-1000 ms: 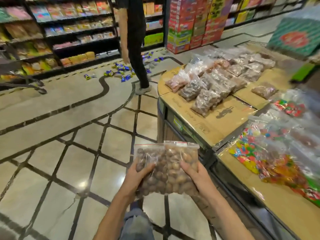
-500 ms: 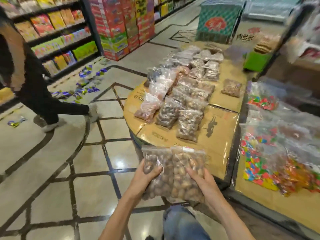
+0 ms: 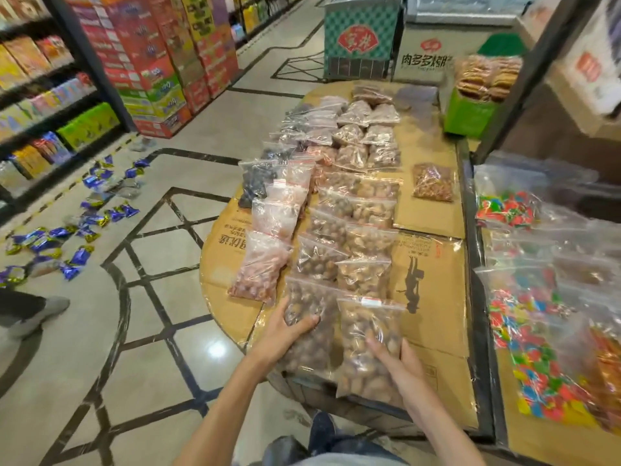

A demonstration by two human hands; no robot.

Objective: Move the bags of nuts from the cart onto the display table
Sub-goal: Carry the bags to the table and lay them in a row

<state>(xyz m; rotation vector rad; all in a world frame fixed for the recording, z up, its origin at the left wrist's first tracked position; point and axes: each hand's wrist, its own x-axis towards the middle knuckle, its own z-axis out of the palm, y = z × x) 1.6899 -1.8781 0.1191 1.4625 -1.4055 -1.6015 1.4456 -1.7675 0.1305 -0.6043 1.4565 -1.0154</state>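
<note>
Pale marble floor [image 3: 77, 348] with dark inlaid lines runs past shelves of bright snack boxes [image 3: 158, 65], and blue-and-gold wrapped sweets [image 3: 84, 210] lie scattered on it at the left. Beside the floor stands the round-ended worktop covered in flattened brown cardboard [image 3: 433, 290], carrying rows of clear zip bags of nuts [image 3: 349, 210] that reach away from the camera. At the near edge of the worktop lie two more clear plastic bags of brown nuts, side by side and touching — the left nut bag [image 3: 311, 351] and the right nut bag [image 3: 368, 334] with a red-and-white label at its top. The left hand [image 3: 282, 331] grips the left bag, thumb across its top and fingers curled round its outer side. The right hand [image 3: 400, 363] holds the right bag's lower right part, its fingers [image 3: 376, 343] bent over the plastic. To the right, on another cardboard surface, lie clear bags of multicoloured candy [image 3: 534, 334] — well apart from the hands.
</note>
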